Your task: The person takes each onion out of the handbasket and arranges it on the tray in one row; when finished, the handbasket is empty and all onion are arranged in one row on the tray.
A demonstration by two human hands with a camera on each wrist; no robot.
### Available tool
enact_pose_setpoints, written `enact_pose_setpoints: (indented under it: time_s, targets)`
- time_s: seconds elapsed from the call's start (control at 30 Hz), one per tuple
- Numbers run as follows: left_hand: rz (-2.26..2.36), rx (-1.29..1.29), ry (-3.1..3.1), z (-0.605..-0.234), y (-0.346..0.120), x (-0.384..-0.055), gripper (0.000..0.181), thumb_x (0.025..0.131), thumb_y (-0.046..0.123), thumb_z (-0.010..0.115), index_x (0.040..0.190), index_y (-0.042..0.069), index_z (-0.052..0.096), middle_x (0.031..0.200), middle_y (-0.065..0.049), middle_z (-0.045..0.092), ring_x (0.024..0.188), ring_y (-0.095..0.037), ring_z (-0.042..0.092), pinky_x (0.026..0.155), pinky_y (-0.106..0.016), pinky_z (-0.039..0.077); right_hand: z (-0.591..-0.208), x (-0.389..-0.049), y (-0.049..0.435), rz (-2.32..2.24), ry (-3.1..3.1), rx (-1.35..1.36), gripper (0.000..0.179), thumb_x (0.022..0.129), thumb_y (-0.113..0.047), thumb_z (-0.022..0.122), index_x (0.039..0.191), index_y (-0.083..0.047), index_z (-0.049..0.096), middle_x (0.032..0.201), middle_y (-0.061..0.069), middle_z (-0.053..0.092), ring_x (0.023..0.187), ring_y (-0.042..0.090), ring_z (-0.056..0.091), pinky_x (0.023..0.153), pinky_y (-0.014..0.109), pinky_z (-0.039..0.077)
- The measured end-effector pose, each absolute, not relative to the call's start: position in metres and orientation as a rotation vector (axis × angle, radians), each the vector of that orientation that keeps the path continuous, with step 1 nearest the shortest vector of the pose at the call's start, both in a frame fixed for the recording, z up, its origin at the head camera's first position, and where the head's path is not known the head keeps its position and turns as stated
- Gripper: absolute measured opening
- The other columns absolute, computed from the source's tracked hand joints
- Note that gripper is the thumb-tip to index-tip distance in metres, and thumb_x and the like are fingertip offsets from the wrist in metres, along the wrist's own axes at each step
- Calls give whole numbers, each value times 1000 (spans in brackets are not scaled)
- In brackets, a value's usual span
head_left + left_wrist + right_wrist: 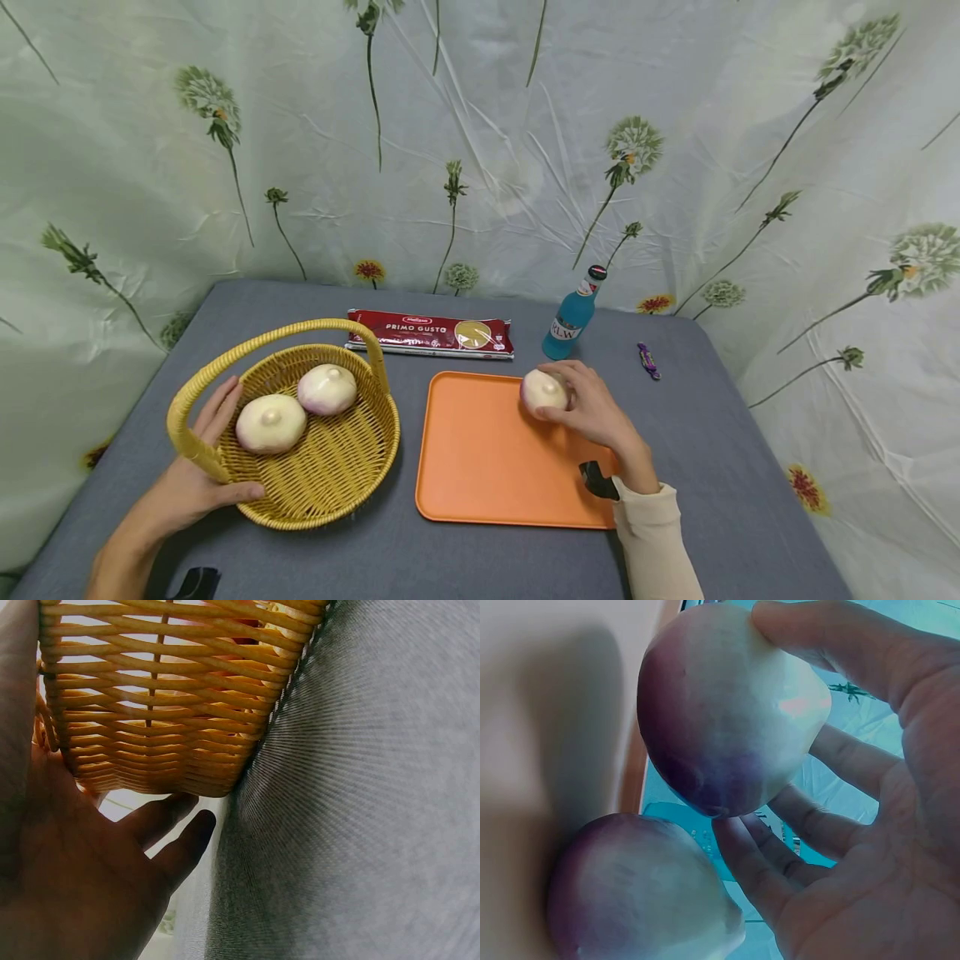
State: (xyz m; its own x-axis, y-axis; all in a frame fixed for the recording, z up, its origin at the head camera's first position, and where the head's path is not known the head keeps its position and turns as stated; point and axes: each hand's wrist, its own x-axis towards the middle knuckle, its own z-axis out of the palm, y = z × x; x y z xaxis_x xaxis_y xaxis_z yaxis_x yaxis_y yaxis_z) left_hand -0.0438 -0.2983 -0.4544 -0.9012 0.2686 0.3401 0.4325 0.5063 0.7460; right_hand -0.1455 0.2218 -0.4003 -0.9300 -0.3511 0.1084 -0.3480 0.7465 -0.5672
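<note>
A second white-and-purple rounded bulb (641,892) is cut off by the lower edge of the right wrist view, near the right hand's fingers; it can't be made out in the head view, and whether it touches the held one can't be told. Left fingers partly hidden behind the basket handle; left sleeve out of view. A black strap (597,481) is seen at the right wrist, below a cream sleeve (652,533).

Both hands are set over a grey cloth-covered table (375,558), backed by a pale dandelion-print curtain (487,100). Beyond and between the hands, a long red plastic packet (431,332); just beyond the right hand, a blue glass bottle (570,325); farther right, a purple wrapped sweet (648,361).

Round yellow wicker basket (337,483) is touched by the left hand (183,492), fingers loosely extended along its outside, thumb laid over the rim; two white-and-purple bulbs (272,423) inside. Over the flat orange rectangular tray (480,467), a white-and-purple rounded bulb (538,392) is pinched between thumb and fingertips of the right hand (592,404)
</note>
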Motion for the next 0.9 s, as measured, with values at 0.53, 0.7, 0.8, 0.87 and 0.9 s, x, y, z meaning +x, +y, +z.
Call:
enact_pose_setpoints:
  time_s: [0.53, 0.7, 0.8, 0.87, 0.9]
  targets:
    - [-1357, -605, -2559, -458, -300, -45, 142, 51, 5, 95, 162, 7, 7, 168, -7, -4, 150, -2, -6, 106, -3, 6, -405, -147, 223, -891, 2918, -568, 58, 83, -27, 82, 134, -11, 62, 135, 15, 58, 120, 35, 52, 97, 60, 39]
    - [-1351, -610, -2553, -458, -300, -45, 142, 50, 3, 95, 162, 6, 7, 168, -6, -3, 149, -1, -5, 106, -3, 6, -405, -147, 224, -866, 2908, -583, 58, 84, -27, 81, 135, -8, 61, 137, 16, 58, 124, 36, 51, 101, 61, 39]
    - [-1351, -615, -2546, -458, -299, -45, 143, 49, 3, 95, 162, 5, 8, 168, -6, -3, 150, -1, -5, 107, -4, 6, -405, -147, 224, -871, 2895, -596, 58, 85, -25, 81, 136, -7, 61, 137, 16, 58, 125, 37, 52, 101, 59, 42]
    - [-1356, -617, -2544, -457, -300, -45, 143, 49, 3, 95, 162, 5, 8, 168, -6, -3, 150, -1, -5, 107, -4, 6, -405, -147, 225, -870, 2890, -601, 58, 85, -25, 80, 136, -6, 60, 137, 17, 58, 125, 37, 52, 100, 59, 43]
    - [-1358, -617, -2543, -457, -300, -45, 143, 49, 3, 95, 162, 6, 8, 168, -6, -3, 150, -1, -5, 107, -4, 6, -405, -147, 225, -868, 2889, -602, 58, 85, -25, 80, 136, -6, 60, 137, 17, 58, 125, 38, 52, 100, 58, 43]
